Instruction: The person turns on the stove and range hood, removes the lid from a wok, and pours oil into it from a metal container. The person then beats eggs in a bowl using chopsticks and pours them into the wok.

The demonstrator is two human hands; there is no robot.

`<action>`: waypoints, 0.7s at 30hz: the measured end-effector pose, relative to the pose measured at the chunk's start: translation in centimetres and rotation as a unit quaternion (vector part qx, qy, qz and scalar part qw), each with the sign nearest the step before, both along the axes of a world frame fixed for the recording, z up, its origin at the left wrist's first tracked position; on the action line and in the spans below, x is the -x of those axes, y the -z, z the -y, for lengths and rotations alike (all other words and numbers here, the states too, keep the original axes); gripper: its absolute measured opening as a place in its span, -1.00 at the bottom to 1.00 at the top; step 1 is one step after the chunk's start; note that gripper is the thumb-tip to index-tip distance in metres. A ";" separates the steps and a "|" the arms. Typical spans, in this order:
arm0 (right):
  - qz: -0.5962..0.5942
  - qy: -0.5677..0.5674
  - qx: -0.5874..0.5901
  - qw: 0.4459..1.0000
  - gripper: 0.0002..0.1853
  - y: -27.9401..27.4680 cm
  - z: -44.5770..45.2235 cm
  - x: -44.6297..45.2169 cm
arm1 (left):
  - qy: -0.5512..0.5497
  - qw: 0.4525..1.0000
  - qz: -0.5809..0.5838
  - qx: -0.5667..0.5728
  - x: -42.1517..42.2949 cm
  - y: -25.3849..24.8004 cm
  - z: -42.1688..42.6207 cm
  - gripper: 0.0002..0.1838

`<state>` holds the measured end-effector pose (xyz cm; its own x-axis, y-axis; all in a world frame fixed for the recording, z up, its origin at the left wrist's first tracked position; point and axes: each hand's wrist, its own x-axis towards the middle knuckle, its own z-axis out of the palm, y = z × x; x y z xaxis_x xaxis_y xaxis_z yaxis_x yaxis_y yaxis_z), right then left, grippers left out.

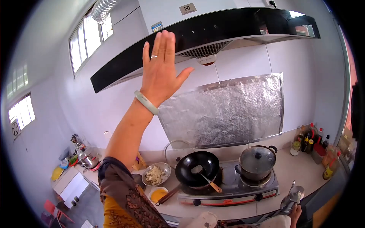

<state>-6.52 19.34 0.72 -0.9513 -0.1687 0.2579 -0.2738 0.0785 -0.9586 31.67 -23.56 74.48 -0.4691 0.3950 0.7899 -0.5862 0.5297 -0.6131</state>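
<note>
My left hand (160, 76) is raised in front of the black range hood (243, 23), palm away from me, with fingers stretched out and thumb apart. It holds nothing; whether it touches the hood I cannot tell. At the lower right, my right hand (295, 210) is closed around a shiny metal jug (292, 198), partly hidden by its glare. A black wok (186, 169) sits on the left burner of the gas stove (228, 201). Inside it rests a spatula (205, 177), its wooden handle over the rim. A lidded pot (257, 163) stands on the right burner.
Left of the wok are a metal bowl of pale crumbled food (156, 174) and a bowl of yellow liquid (157, 195). Several sauce bottles (310, 138) line the right corner. Foil sheeting (224, 112) covers the wall. Appliances (88, 157) stand at the far left.
</note>
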 end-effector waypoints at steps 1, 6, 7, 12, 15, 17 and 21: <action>0.010 -0.004 -0.003 1.000 -0.64 0.1 -0.3 0.1 | 0.030 0.999 -0.010 0.006 -0.2 0.2 -0.1 -0.09; -0.019 -0.025 -0.057 0.998 -0.69 -3.1 -0.6 -1.0 | 0.145 0.989 0.009 -0.006 -3.2 6.4 -1.4 -0.25; 0.049 -0.051 -0.041 0.997 -0.70 -8.8 0.3 -3.8 | 0.157 0.987 0.026 -0.029 -4.1 8.7 -1.6 -0.28; 0.029 -0.152 -0.111 0.982 -0.77 -21.3 1.7 -8.1 | 0.060 0.967 0.102 -0.224 -10.7 22.5 -3.5 -0.36; 0.067 -0.189 -0.164 0.966 -0.74 -29.5 4.0 -10.4 | 0.041 0.919 -0.015 -0.393 -14.9 29.0 -3.3 -0.38; 0.002 -0.199 -0.196 0.960 -0.74 -30.9 4.5 -10.0 | 0.032 0.875 -0.090 -0.475 -18.0 32.8 -3.3 -0.40; 0.015 -0.266 -0.129 0.955 -0.78 -33.4 9.0 -11.3 | 0.000 0.806 -0.199 -0.557 -23.7 37.8 -3.5 -0.45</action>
<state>4.78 10.37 34.16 -0.7187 -0.6854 0.1166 -0.3144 0.1708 -0.9338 55.38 -20.08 36.67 -0.0904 -0.6642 0.7421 -0.6195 0.6209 0.4803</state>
